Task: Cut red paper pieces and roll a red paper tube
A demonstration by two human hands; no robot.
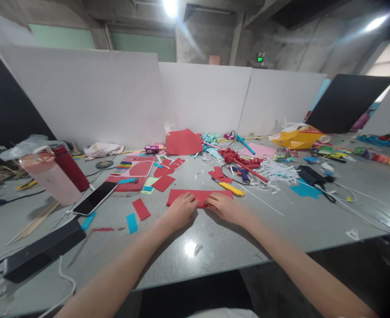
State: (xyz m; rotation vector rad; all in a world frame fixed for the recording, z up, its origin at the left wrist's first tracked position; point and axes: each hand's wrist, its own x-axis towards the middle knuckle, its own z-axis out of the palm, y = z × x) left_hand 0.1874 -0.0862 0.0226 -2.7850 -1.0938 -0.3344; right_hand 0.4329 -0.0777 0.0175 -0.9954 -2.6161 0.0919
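Note:
A long folded strip of red paper [200,193] lies across the table in front of me. My left hand [184,207] has its fingers bent on the strip's near edge, left of its middle. On the right part of that edge is my right hand [222,206], its fingertips curled at the paper. Both hands are closed on the strip, with a small gap between them; the thumbs are mostly hidden. A yellow utility knife [232,189] lies just behind the strip, at its right end.
Left on the grey table [168,265] are a phone [97,198], a black power box [45,251], a pink bottle [51,176] and small red and blue paper pieces. White paper shreds [277,172], a glue gun [242,173] and cables lie at right.

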